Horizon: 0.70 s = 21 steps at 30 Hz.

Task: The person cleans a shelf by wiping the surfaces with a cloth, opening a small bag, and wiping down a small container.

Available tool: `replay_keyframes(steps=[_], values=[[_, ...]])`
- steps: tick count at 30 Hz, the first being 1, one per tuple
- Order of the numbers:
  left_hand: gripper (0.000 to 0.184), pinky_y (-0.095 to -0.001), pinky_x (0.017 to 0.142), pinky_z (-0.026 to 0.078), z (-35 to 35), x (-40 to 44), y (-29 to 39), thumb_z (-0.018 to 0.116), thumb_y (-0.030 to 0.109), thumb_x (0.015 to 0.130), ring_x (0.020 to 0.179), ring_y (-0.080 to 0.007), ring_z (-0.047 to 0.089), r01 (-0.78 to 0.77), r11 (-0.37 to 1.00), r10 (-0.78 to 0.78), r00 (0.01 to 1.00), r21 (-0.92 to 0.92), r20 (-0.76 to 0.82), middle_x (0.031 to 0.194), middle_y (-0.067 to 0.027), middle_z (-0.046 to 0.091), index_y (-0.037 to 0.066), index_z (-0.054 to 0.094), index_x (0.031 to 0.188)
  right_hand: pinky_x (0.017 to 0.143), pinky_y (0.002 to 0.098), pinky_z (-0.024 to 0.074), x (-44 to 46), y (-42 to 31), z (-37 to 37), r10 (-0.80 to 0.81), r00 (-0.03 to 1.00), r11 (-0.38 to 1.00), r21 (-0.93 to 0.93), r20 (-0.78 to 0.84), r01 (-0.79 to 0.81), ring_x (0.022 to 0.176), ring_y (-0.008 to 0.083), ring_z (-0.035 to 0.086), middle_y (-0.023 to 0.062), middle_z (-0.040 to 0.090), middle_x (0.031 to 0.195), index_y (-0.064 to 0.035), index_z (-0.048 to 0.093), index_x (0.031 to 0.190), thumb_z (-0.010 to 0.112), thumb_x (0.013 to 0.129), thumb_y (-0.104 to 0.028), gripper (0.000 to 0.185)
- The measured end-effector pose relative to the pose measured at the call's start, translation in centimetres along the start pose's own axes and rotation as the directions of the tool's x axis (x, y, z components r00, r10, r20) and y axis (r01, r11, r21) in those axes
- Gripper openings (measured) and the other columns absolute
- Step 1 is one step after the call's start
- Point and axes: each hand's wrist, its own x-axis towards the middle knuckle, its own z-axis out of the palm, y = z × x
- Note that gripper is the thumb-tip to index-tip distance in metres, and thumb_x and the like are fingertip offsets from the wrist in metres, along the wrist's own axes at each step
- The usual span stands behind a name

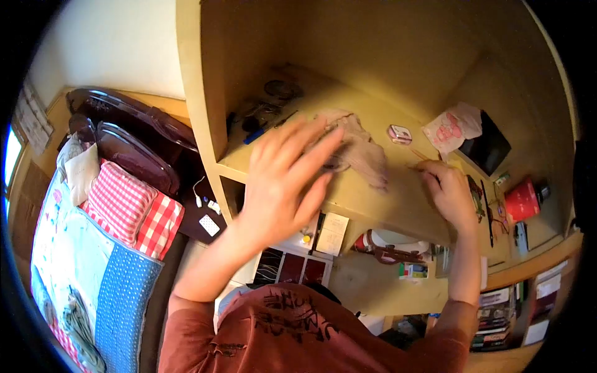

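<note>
My left hand [289,177] is raised in front of the shelf, its fingers spread and nothing in them. Behind its fingertips a crumpled greyish-pink cloth [364,152] lies on the shelf board, partly hidden by that hand. My right hand [449,191] is at the right part of the board with its fingers curled together. A thin orange-brown stick [419,153] shows at its fingers; its lower end is hidden. Just beyond lies a small white-and-pink case [399,134]. A white packet with a pink print [453,129] leans near a dark flat panel [487,146].
At the shelf's left are a blue pen-like item [254,136] and dark clutter [264,109]. A red container [522,200] and eyeglasses [499,217] are on the right. Below sit a bag [392,245] and books [497,311]. A bed [81,248] is at left.
</note>
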Motion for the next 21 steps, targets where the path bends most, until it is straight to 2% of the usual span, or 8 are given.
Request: replay_keyframes(steps=[3, 6, 8, 9, 13, 16, 17, 21], values=[[0.064, -0.0527, 0.118, 0.033, 2.2, 3.2, -1.1, 0.068, 0.031, 0.096, 0.146, -0.0446, 0.037, 0.053, 0.998, -0.049, 0.984, -0.023, 0.172, 0.163, -0.0202, 0.036, 0.016, 0.047, 0.154, 0.082, 0.043, 0.0537, -2.7, 1.5, 0.9, 0.078, 0.997, 0.995, 0.061, 0.016, -0.079, 0.092, 0.0331, 0.068, 0.015, 0.07, 0.1, -0.0061, 0.075, 0.11, 0.066, 0.091, -0.007, 0.021], [0.051, -0.0518, 0.114, 0.038, 4.9, 3.1, -2.0, 0.064, 0.031, 0.097, 0.139, -0.0433, 0.045, -0.064, 0.994, 0.02, 0.896, 0.087, 0.443, 0.15, -0.0203, 0.052, 0.011, 0.058, 0.144, 0.085, 0.042, 0.0534, -4.2, 1.4, 1.1, 0.114, 0.993, 0.992, 0.065, -0.025, -0.112, 0.096, 0.0327, 0.067, 0.0127, 0.069, 0.107, -0.0067, 0.076, 0.111, 0.067, 0.088, -0.002, 0.025], [0.044, -0.0494, 0.102, 0.044, 4.6, 2.4, -0.2, 0.066, 0.03, 0.096, 0.127, -0.0399, 0.053, -0.059, 0.994, 0.012, 0.898, 0.092, 0.439, 0.134, -0.0174, 0.062, 0.008, 0.064, 0.134, 0.087, 0.0417, 0.053, -4.5, 1.3, 1.2, 0.101, 0.994, 0.994, 0.052, -0.044, -0.099, 0.097, 0.033, 0.067, 0.0124, 0.068, 0.108, -0.0061, 0.076, 0.111, 0.067, 0.088, 0.0, 0.026], [0.039, -0.0474, 0.094, 0.045, 4.7, 1.3, 0.6, 0.067, 0.028, 0.093, 0.118, -0.0359, 0.056, -0.102, 0.989, 0.056, 0.931, 0.109, 0.36, 0.122, -0.0135, 0.065, 0.007, 0.068, 0.126, 0.088, 0.0414, 0.0526, -4.6, 1.2, 1.4, 0.093, 0.994, 0.995, 0.033, -0.052, -0.091, 0.099, 0.0332, 0.066, 0.0121, 0.068, 0.109, -0.0055, 0.076, 0.111, 0.066, 0.087, 0.001, 0.027], [0.032, -0.0458, 0.087, 0.044, 2.7, -0.9, 3.7, 0.068, 0.019, 0.086, 0.108, -0.0321, 0.056, -0.123, 0.988, 0.089, 0.945, 0.091, 0.314, 0.109, -0.0122, 0.061, 0.007, 0.065, 0.115, 0.089, 0.0416, 0.052, -5.1, 1.9, 2.5, 0.055, 0.992, 0.996, 0.076, -0.113, -0.047, 0.102, 0.0345, 0.064, 0.0133, 0.068, 0.108, -0.0042, 0.076, 0.112, 0.066, 0.088, 0.0, 0.026], [0.025, -0.0399, 0.083, 0.042, 0.6, -2.0, 2.4, 0.066, 0.014, 0.075, 0.103, -0.0254, 0.056, -0.128, 0.895, -0.013, 0.949, 0.427, 0.313, 0.103, -0.0074, 0.06, 0.01, 0.064, 0.1, 0.09, 0.0418, 0.0519, -5.3, 1.5, 2.3, 0.067, 0.989, 0.994, 0.097, -0.128, -0.055, 0.103, 0.0347, 0.063, 0.014, 0.067, 0.107, -0.0025, 0.075, 0.112, 0.065, 0.088, 0.001, 0.026], [0.023, -0.042, 0.082, 0.045, -0.5, -2.0, 1.1, 0.065, 0.011, 0.078, 0.098, -0.0305, 0.056, -0.056, 0.912, -0.067, 0.957, 0.406, 0.281, 0.101, -0.0109, 0.06, 0.006, 0.062, 0.101, 0.09, 0.0422, 0.0517, -5.4, 1.3, 2.1, 0.074, 0.989, 0.994, 0.086, -0.127, -0.063, 0.103, 0.0348, 0.063, 0.0143, 0.067, 0.107, -0.0023, 0.075, 0.112, 0.065, 0.089, 0.0, 0.025], [0.014, -0.0424, 0.083, 0.045, -4.3, -1.8, 0.7, 0.068, 0.011, 0.086, 0.095, -0.0317, 0.056, -0.092, 0.91, -0.03, 0.957, 0.404, 0.287, 0.098, -0.0125, 0.06, 0.004, 0.062, 0.097, 0.09, 0.0438, 0.0515, -6.0, 1.8, 2.4, 0.113, 0.981, 0.994, 0.023, -0.156, -0.111, 0.104, 0.035, 0.063, 0.0149, 0.067, 0.107, -0.0012, 0.073, 0.113, 0.064, 0.088, 0.001, 0.027]])
